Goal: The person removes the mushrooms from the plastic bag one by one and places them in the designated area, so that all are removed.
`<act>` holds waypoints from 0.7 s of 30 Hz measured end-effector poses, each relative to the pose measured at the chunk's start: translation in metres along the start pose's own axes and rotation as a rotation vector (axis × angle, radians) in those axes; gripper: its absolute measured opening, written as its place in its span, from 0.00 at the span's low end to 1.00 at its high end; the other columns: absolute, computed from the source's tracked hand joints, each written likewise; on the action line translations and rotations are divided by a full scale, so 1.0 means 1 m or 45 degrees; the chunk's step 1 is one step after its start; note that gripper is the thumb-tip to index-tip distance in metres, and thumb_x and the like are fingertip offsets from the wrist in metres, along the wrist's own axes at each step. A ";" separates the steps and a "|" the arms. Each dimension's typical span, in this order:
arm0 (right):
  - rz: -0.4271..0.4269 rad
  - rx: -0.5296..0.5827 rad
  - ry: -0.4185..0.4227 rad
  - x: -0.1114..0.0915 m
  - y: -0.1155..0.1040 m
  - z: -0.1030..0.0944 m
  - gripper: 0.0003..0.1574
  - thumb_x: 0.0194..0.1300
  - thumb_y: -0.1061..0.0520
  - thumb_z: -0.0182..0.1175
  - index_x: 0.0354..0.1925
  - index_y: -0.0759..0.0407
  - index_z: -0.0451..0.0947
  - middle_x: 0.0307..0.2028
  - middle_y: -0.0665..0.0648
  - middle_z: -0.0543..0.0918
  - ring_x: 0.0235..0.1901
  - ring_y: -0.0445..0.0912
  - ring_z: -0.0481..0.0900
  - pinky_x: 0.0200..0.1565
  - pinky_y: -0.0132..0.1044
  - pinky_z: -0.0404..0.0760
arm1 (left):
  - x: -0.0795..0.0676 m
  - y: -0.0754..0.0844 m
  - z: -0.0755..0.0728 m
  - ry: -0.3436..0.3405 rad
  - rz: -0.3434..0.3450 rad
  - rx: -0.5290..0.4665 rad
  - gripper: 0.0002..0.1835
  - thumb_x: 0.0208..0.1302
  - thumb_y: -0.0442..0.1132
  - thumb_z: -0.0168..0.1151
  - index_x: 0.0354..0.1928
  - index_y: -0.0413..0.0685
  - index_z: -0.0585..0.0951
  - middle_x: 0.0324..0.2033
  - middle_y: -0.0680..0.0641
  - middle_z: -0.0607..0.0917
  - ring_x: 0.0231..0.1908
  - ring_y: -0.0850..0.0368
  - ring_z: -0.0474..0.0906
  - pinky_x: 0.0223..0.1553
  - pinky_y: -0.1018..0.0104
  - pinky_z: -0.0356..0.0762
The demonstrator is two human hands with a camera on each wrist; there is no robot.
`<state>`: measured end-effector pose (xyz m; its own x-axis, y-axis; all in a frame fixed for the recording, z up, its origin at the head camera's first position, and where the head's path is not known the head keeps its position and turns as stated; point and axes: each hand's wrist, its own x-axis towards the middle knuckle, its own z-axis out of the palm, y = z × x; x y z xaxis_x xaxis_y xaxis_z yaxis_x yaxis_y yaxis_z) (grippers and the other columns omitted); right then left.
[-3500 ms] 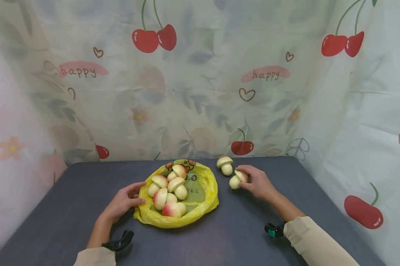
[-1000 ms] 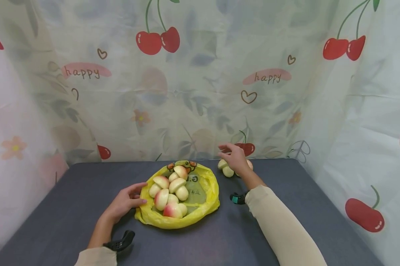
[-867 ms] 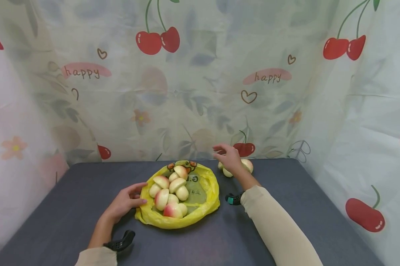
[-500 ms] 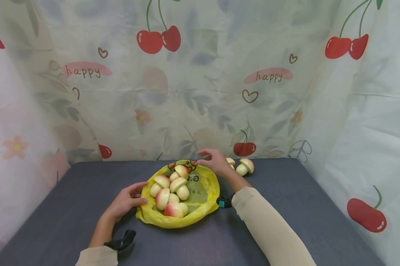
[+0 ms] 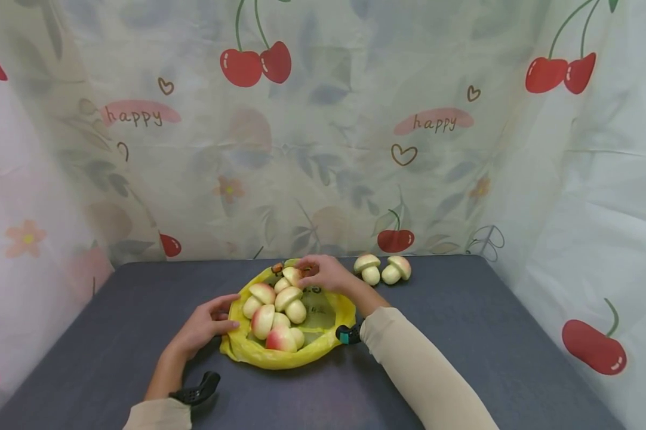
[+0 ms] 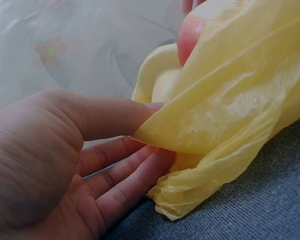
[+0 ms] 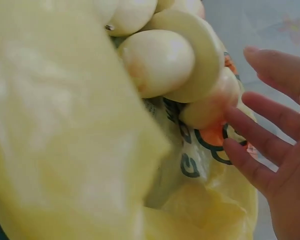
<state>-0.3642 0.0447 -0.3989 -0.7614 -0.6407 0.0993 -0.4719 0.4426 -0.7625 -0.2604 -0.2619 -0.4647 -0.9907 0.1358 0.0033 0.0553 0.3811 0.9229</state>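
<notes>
A yellow plastic bag (image 5: 286, 358) with its edge rolled into a round rim lies on the table with several toy mushrooms, cream with pink-tinged caps, inside. My left hand (image 5: 200, 327) pinches the bag's left edge; in the left wrist view the thumb (image 6: 115, 117) lies on top and the fingers below. Over the bag's far side is my right hand (image 5: 325, 276), fingers spread around the farthest toy mushroom (image 5: 291, 276). In the right wrist view that hand's fingertips (image 7: 235, 117) are right at a mushroom's cap, with a gap between thumb and fingers.
Two more toy mushrooms, one (image 5: 368, 269) beside another (image 5: 397, 270), lie on the dark table (image 5: 452, 334) near its back edge, right of the bag. A printed curtain (image 5: 323, 149) hangs behind and at both sides. Each wrist wears a black band.
My right hand held a toy mushroom right of the bag, set it down beside the other one, then moved left over the bag's far side. The left hand stays at the bag's edge.
</notes>
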 end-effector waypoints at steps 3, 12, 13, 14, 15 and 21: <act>-0.029 -0.010 -0.041 0.000 0.001 0.004 0.26 0.64 0.58 0.66 0.59 0.61 0.76 0.53 0.61 0.80 0.53 0.57 0.78 0.50 0.41 0.77 | 0.000 0.000 0.000 0.005 -0.002 -0.002 0.35 0.60 0.38 0.69 0.69 0.41 0.68 0.56 0.36 0.75 0.43 0.48 0.78 0.39 0.60 0.78; -0.082 -0.005 -0.070 0.000 0.004 0.010 0.27 0.60 0.59 0.69 0.57 0.61 0.77 0.50 0.63 0.81 0.49 0.57 0.79 0.48 0.37 0.77 | -0.001 0.001 0.000 0.000 -0.002 0.006 0.36 0.59 0.38 0.70 0.68 0.40 0.68 0.56 0.35 0.75 0.44 0.48 0.78 0.40 0.60 0.78; -0.077 0.001 -0.079 0.000 0.004 0.010 0.27 0.60 0.59 0.69 0.57 0.61 0.77 0.50 0.63 0.81 0.49 0.57 0.79 0.48 0.37 0.77 | -0.001 0.001 0.000 -0.001 -0.001 0.008 0.36 0.59 0.38 0.70 0.68 0.40 0.68 0.56 0.35 0.75 0.44 0.48 0.78 0.40 0.60 0.78; -0.069 0.001 -0.089 0.001 0.004 0.011 0.27 0.60 0.60 0.69 0.58 0.60 0.77 0.50 0.62 0.81 0.49 0.57 0.79 0.48 0.37 0.77 | -0.001 0.001 0.000 -0.002 -0.001 0.009 0.36 0.59 0.38 0.70 0.68 0.40 0.68 0.56 0.35 0.75 0.44 0.48 0.78 0.40 0.60 0.78; -0.063 0.002 -0.100 0.000 0.004 0.012 0.27 0.60 0.60 0.69 0.58 0.60 0.77 0.50 0.62 0.81 0.50 0.57 0.79 0.48 0.37 0.77 | -0.001 0.001 0.000 -0.003 -0.002 0.010 0.36 0.60 0.38 0.70 0.68 0.40 0.68 0.56 0.35 0.75 0.44 0.48 0.78 0.40 0.60 0.78; -0.023 -0.051 -0.205 0.000 0.005 0.017 0.27 0.61 0.60 0.68 0.59 0.57 0.77 0.54 0.56 0.79 0.51 0.53 0.78 0.50 0.36 0.76 | -0.001 0.002 0.000 -0.006 -0.004 0.016 0.35 0.60 0.38 0.69 0.69 0.40 0.68 0.55 0.35 0.75 0.43 0.49 0.77 0.40 0.62 0.78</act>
<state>-0.3589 0.0367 -0.4139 -0.6732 -0.7395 0.0067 -0.5047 0.4528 -0.7350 -0.2592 -0.2610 -0.4626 -0.9903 0.1392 -0.0012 0.0541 0.3931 0.9179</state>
